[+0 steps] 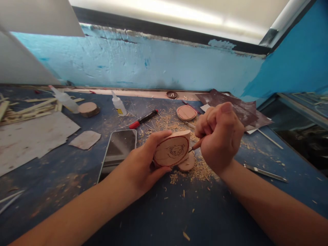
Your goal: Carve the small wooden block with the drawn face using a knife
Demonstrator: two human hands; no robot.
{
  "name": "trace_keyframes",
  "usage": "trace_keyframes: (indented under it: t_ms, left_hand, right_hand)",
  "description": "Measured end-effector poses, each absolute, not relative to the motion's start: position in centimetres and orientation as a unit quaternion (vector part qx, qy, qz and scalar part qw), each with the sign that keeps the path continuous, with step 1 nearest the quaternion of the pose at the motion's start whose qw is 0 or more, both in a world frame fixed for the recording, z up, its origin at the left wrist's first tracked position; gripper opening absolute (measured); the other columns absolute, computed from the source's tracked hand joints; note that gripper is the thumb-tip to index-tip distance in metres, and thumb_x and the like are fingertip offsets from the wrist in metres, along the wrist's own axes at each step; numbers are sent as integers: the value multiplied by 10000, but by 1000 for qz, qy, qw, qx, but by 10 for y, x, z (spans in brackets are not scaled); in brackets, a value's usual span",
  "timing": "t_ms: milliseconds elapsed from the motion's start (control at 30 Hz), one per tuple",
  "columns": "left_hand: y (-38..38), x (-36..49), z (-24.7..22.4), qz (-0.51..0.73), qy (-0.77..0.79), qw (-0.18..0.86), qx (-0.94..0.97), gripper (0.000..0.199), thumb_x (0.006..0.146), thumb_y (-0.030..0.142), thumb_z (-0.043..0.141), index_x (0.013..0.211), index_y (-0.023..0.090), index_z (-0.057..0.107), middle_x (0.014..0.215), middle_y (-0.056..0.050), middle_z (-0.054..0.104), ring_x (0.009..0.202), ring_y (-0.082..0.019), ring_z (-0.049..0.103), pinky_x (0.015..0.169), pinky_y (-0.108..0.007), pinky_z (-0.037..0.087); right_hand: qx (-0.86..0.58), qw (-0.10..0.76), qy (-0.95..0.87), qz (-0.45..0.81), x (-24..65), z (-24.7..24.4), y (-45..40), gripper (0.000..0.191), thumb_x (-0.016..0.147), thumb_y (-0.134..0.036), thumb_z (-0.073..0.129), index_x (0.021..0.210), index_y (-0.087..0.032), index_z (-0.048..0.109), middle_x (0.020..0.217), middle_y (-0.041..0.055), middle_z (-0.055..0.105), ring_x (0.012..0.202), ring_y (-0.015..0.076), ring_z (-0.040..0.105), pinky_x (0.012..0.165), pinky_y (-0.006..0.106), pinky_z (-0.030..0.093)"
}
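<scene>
Tilted up in my left hand (146, 160) is an oval wood slice (172, 150) with a red line round its edge and a dark drawing on its face. My thumb and fingers grip its left side. My right hand (220, 136) is wrapped round the wooden handle of a carving tool (197, 145), whose dark tip is at the slice's right edge. Below the held slice, a small round wood piece (187, 163) lies among wood shavings (205, 172). Another red-outlined slice (187, 112) rests behind, near my right hand.
A phone (119, 147) lies beside my left hand, with a red marker (143, 119) behind it. Two glue bottles (119, 105) (65, 99), a wood round (88, 109) and sticks are at the back left. Sandpaper (233, 107) and a metal blade (266, 173) are on the right.
</scene>
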State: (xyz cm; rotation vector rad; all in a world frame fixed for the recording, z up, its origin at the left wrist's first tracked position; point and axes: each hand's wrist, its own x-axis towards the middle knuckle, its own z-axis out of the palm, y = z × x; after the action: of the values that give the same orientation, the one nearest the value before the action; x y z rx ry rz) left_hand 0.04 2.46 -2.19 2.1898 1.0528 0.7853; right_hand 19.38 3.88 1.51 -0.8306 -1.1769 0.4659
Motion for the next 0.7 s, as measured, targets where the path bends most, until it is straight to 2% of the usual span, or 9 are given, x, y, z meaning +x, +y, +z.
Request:
trace_keyframes:
  t_ms: [300,467,567,633,700]
  left_hand:
    - [26,-1,-23,296,399,303,813,785,833,255,782,1476,367,345,1211,-29,711,772,-174,733,620,-252,602]
    - [26,-6,-22,289,403,332,802,759,861,302,779,1478,386,344,1230,-25,695,785,-174,737,633,-263,619]
    - [27,-8,-21,288,403,323,806,744,871,298,766,1484,397,355,1282,-32,678,856,-194,746,672,-284,625]
    - [29,-9,-20,287,399,319,811,746,877,293,757,1494,400,352,1322,-41,666,946,-222,751,738,-314,635]
    - [30,-9,-20,286,397,312,814,755,874,293,759,1500,395,349,1340,-51,660,1004,-244,747,773,-333,635]
  right_hand:
    - [-373,696,-562,248,201,4,39,539,1095,-415,475,598,-231,376,571,-38,353,529,122,360,526,330,300]
    - [-318,671,-568,355,207,12,38,509,1067,-505,532,650,-217,485,575,-32,449,523,114,470,513,294,376]
    - [-280,637,-533,481,213,19,38,507,1037,-531,578,646,-227,469,521,-67,366,417,93,348,396,266,269]
    - [-258,598,-519,554,218,26,38,551,1034,-528,568,596,-225,425,510,-69,305,412,89,260,379,265,200]
    - [-228,571,-519,594,223,35,37,590,1045,-492,519,545,-223,358,498,-64,252,419,92,217,393,277,192]
